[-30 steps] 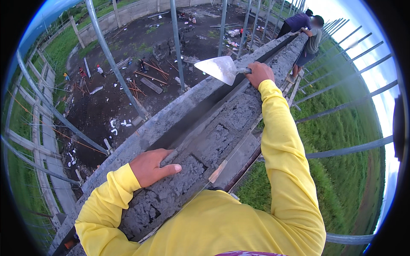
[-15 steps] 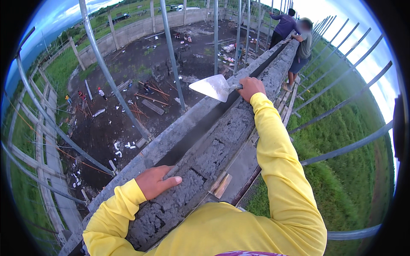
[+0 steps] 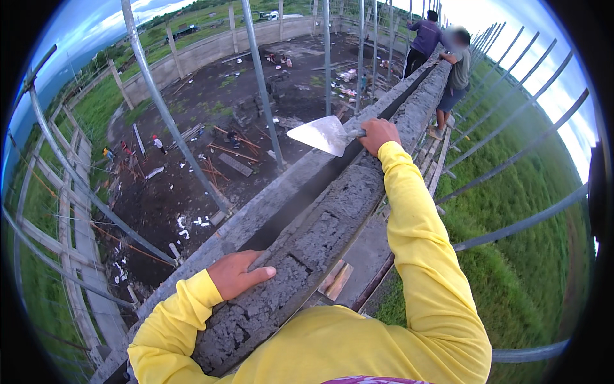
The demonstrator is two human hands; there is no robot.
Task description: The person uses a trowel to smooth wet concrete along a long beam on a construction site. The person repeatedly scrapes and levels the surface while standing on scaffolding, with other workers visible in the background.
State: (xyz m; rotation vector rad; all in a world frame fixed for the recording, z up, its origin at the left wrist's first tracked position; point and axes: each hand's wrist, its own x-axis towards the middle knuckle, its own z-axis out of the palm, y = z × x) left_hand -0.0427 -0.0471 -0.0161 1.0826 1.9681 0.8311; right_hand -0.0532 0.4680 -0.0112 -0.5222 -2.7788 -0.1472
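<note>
Purple-shirted co-worker point(image 3: 426, 37) had straightened up from the bent-over pose a second earlier.
Head view: right hand point(image 3: 380, 136) was wrapped round the handle of one trowel point(image 3: 320, 136), flat pale metal blade, roughly triangular, near the dark gap point(image 3: 288, 214) along the wall. Left hand point(image 3: 240, 275) lay on the rough, lumpy grey wall top point(image 3: 320, 227), thumb out, fingertips hidden, so couldn't tell if it was gripping. Two stubby wood offcuts point(image 3: 341, 281) sat just beside the wall, and two co-workers total, counting one in a grey-green shirt point(image 3: 459, 69), stood farther along it.
</note>
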